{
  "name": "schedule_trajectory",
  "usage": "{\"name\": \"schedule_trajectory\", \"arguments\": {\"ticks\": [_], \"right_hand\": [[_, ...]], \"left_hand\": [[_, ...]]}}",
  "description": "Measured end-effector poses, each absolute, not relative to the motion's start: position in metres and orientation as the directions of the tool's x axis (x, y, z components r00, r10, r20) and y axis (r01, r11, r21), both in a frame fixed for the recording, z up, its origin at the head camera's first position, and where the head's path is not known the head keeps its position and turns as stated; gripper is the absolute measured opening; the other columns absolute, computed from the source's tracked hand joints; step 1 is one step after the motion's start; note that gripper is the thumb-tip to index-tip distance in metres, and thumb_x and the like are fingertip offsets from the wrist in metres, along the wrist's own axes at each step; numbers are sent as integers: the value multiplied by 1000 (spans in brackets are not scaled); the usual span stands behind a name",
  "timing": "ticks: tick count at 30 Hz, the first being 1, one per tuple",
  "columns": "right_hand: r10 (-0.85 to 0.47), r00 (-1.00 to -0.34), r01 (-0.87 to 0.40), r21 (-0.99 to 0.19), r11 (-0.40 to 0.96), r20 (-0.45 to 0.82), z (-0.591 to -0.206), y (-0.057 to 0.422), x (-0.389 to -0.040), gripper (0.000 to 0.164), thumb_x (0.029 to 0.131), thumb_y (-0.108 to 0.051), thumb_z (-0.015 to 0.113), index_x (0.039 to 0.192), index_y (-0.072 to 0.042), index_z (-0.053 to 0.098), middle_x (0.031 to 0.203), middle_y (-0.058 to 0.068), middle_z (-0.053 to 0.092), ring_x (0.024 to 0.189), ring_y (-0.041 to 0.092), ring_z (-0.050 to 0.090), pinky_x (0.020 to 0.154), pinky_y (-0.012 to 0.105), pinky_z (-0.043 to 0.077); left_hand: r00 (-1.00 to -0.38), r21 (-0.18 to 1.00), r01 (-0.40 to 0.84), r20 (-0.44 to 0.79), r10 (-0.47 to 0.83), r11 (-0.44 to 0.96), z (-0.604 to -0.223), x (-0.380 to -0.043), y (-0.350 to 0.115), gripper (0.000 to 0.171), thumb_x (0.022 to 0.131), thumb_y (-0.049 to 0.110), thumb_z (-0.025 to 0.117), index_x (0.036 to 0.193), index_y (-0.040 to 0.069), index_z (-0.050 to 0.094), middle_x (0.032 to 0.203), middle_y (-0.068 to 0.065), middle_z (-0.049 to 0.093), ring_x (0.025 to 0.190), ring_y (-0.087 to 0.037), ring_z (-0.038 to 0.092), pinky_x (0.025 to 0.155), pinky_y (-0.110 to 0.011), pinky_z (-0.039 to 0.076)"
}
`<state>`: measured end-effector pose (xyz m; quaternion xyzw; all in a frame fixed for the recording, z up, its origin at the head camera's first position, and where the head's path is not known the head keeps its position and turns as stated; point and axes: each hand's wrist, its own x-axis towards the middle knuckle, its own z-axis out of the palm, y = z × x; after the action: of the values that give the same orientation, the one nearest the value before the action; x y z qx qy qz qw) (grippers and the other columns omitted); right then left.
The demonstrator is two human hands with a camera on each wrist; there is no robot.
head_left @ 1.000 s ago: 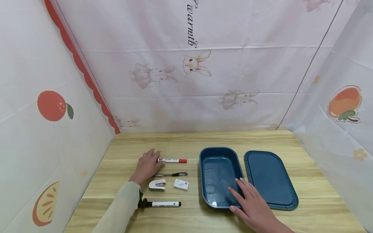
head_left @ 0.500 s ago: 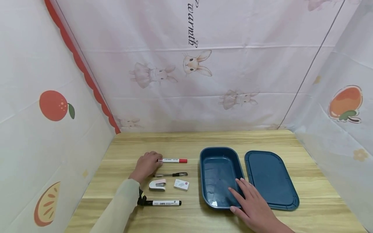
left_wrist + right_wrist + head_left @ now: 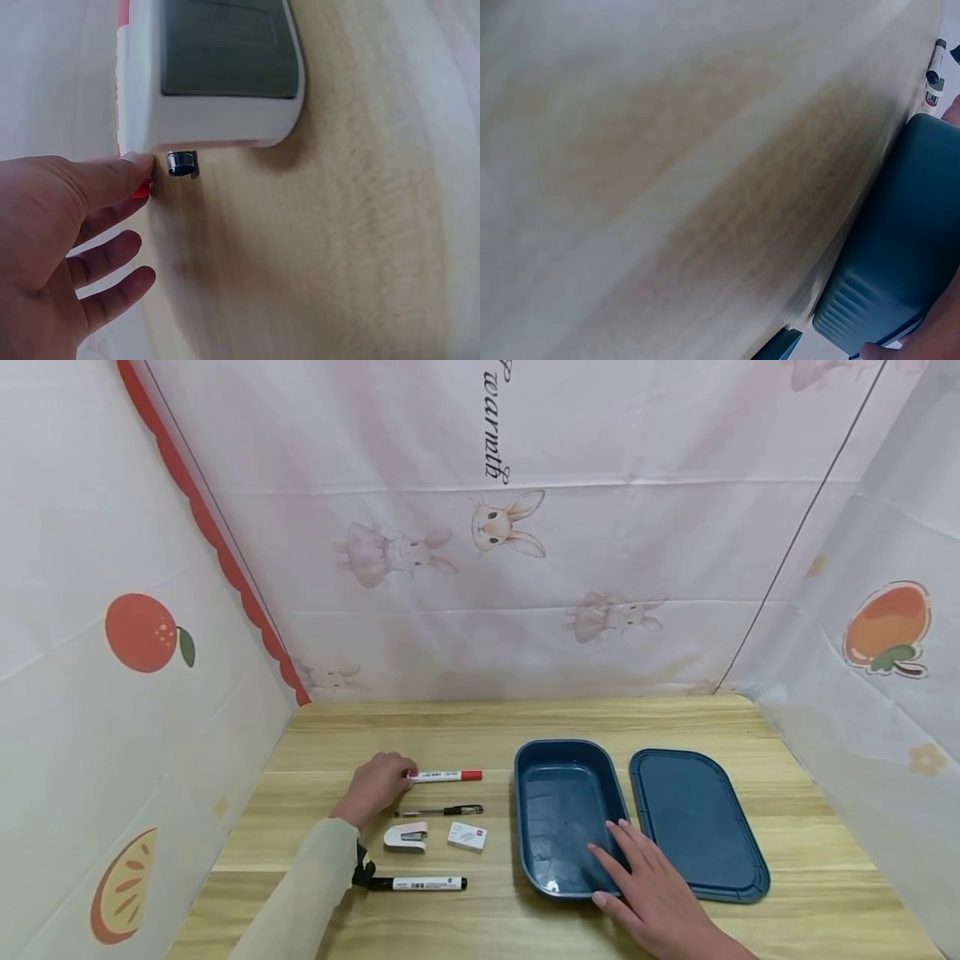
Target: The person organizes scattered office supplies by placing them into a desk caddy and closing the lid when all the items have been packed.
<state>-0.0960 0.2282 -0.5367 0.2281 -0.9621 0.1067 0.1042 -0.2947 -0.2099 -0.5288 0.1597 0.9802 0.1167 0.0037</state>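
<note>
My left hand (image 3: 375, 787) pinches the left end of a red-capped white marker (image 3: 447, 776), which lies along the table at the back left. In the left wrist view, thumb and forefinger of the left hand (image 3: 52, 232) meet at the marker's red end (image 3: 141, 190), while the other fingers curl loosely. On the right, my right hand (image 3: 652, 889) rests over the near right rim of a blue plastic box (image 3: 562, 810), its fingers extended over the inside. The box's outer wall (image 3: 900, 232) shows in the right wrist view.
Nearer than the red marker lie a black pen (image 3: 450, 810), a white stapler (image 3: 405, 837), a small white carton (image 3: 467, 836) and a black-capped marker (image 3: 427, 883). A blue lid (image 3: 693, 818) lies right of the box. Printed cloth walls surround the wooden table (image 3: 487, 927).
My left hand has shifted slightly back and down along the red marker, and its fingers have drawn in to the marker's left end. The right hand and the box stay put.
</note>
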Motion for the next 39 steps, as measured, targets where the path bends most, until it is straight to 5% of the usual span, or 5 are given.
{"name": "schedule_trajectory", "arguments": {"ticks": [21,39], "right_hand": [[-428,-862,-481,-167,861,271,-540,230,-97,54,100,-54,55,147,-26,54,157,9,43,147,30,29,118,19,-17],[-425,-862,-482,-183,857,277,-541,231,-97,55,99,-54,56,146,-26,54,154,8,46,146,29,31,117,17,-13]], "left_hand": [[-957,321,288,62,283,902,-516,-292,-224,15,93,18,74,107,20,78,107,0,75,101,-21,63,90,-47,51],[-942,431,329,91,322,840,-491,-288,-172,15,95,24,71,110,26,76,109,6,72,106,-19,61,88,-45,52]]}}
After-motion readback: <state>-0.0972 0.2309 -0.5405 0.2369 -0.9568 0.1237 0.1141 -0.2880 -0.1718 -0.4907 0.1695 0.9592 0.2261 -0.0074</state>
